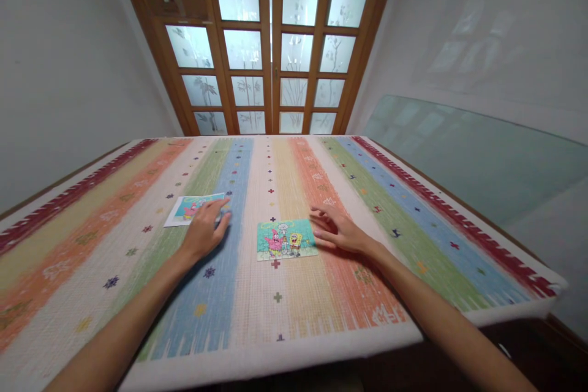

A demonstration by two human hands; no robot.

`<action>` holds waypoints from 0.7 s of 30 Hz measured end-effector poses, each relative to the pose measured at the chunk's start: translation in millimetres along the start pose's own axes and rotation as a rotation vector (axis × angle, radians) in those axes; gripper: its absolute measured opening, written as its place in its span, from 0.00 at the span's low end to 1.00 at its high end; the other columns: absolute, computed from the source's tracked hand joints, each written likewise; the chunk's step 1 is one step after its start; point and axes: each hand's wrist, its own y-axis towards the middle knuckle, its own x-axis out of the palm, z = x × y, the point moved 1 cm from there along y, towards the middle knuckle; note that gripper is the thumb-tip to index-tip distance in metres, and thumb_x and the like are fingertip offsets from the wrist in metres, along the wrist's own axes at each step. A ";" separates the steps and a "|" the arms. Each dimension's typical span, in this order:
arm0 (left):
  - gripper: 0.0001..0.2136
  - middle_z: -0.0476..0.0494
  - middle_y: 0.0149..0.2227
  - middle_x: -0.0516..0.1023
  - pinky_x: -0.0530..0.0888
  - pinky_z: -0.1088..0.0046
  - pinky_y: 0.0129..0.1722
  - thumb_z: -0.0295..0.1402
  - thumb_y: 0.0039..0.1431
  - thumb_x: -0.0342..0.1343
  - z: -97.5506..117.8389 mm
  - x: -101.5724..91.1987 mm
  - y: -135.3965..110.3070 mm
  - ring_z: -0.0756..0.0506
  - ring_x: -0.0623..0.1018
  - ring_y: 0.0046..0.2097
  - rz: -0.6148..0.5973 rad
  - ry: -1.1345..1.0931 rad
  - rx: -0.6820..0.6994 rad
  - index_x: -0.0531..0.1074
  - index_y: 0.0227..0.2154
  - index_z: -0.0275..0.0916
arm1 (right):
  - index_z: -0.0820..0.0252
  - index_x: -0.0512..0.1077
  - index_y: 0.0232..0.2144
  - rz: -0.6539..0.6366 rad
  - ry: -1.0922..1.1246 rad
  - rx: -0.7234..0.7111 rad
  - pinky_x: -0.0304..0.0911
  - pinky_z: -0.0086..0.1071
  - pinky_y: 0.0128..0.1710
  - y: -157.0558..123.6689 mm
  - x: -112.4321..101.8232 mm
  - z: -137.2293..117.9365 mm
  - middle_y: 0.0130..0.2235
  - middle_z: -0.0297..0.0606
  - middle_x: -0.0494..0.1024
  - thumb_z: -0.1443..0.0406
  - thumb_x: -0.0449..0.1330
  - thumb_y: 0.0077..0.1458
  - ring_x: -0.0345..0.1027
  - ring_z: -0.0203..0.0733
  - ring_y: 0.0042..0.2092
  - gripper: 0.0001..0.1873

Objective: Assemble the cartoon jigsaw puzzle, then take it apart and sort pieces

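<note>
A jigsaw puzzle [287,240] with cartoon figures on a teal ground lies flat in front of me, its pieces joined into a rectangle. My right hand [337,229] is at the puzzle's right edge, fingers loosely curved and apart, holding nothing; whether the fingertips touch it I cannot tell. To the left lies a white-bordered picture sheet [184,211] with a similar cartoon print. My left hand [206,223] hovers over or rests on the sheet's right part, covering some of it, with thumb and fingers apart.
A striped cloth [257,306] in many colours covers the table, its front edge near me. Wooden doors [271,73] with frosted panes stand beyond the far edge. White walls [482,30] flank the table, and a pale green panel [459,147] is on the right.
</note>
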 end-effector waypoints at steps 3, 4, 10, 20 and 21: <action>0.25 0.29 0.56 0.76 0.69 0.49 0.61 0.45 0.63 0.49 -35.1 -14.8 -1.0 0.31 0.74 0.59 -0.017 0.103 -0.128 0.70 0.56 0.33 | 0.52 0.63 0.62 0.004 0.006 0.003 0.68 0.55 0.57 -0.5 0.7 0.1 0.57 0.50 0.72 0.50 0.63 0.61 0.71 0.54 0.55 0.31; 0.27 0.27 0.56 0.76 0.68 0.48 0.61 0.46 0.62 0.49 -46.3 -20.3 -3.1 0.30 0.75 0.58 -0.024 0.129 -0.176 0.70 0.56 0.31 | 0.53 0.63 0.62 0.005 0.005 0.001 0.67 0.55 0.57 -0.5 1.0 0.0 0.57 0.50 0.72 0.51 0.63 0.61 0.71 0.54 0.55 0.32; 0.28 0.31 0.58 0.76 0.70 0.51 0.60 0.50 0.53 0.55 -84.3 -48.0 -19.4 0.29 0.74 0.60 -0.089 0.115 -0.489 0.74 0.52 0.36 | 0.54 0.64 0.62 -0.017 0.009 0.005 0.68 0.55 0.57 0.9 2.9 -0.4 0.57 0.51 0.72 0.51 0.62 0.62 0.71 0.54 0.55 0.30; 0.27 0.40 0.37 0.84 0.78 0.64 0.40 0.33 0.31 0.70 -56.3 -43.8 10.4 0.32 0.82 0.44 0.048 -0.269 -0.825 0.81 0.42 0.40 | 0.54 0.72 0.55 -0.025 -0.032 -0.057 0.66 0.53 0.60 2.9 2.7 1.0 0.54 0.49 0.75 0.51 0.59 0.65 0.70 0.53 0.57 0.21; 0.25 0.41 0.35 0.84 0.77 0.66 0.37 0.31 0.30 0.70 -52.1 -40.1 14.5 0.33 0.82 0.42 0.096 -0.338 -0.860 0.82 0.39 0.39 | 0.55 0.73 0.54 -0.032 -0.038 -0.066 0.65 0.53 0.60 3.1 2.7 0.8 0.55 0.49 0.75 0.51 0.58 0.65 0.70 0.53 0.57 0.21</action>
